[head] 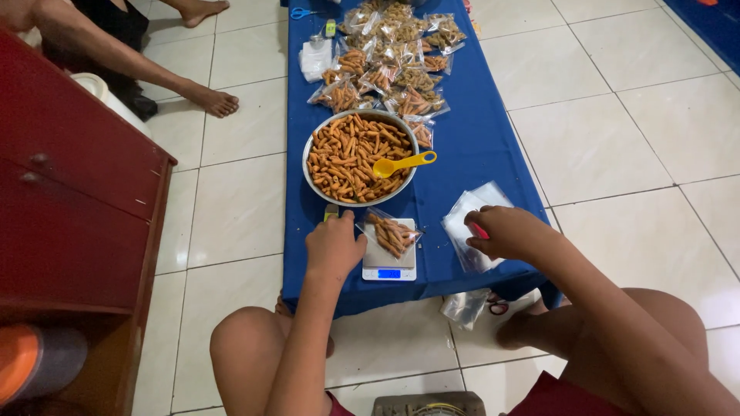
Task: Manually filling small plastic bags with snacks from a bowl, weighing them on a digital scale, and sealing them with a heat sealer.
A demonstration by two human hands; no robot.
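Note:
A small white digital scale [389, 266] stands at the near edge of a blue-covered low table [470, 139]. On it lies a clear bag of orange stick snacks [391, 233]. My left hand [334, 246] rests just left of the scale, fingers curled around a small green-tipped object [331, 211]. My right hand [505, 231] is closed on a stack of empty clear plastic bags [469, 223], with something small and red under its fingers. Behind the scale, a metal bowl [359, 156] holds many orange snacks and a yellow scoop [402, 163].
Several filled snack bags [393, 58] lie at the far end of the table, with blue-handled scissors [302, 12] beside them. A red cabinet [69, 192] stands at left. Another person's legs and foot [212, 100] rest on the tiled floor. My knees frame the near edge.

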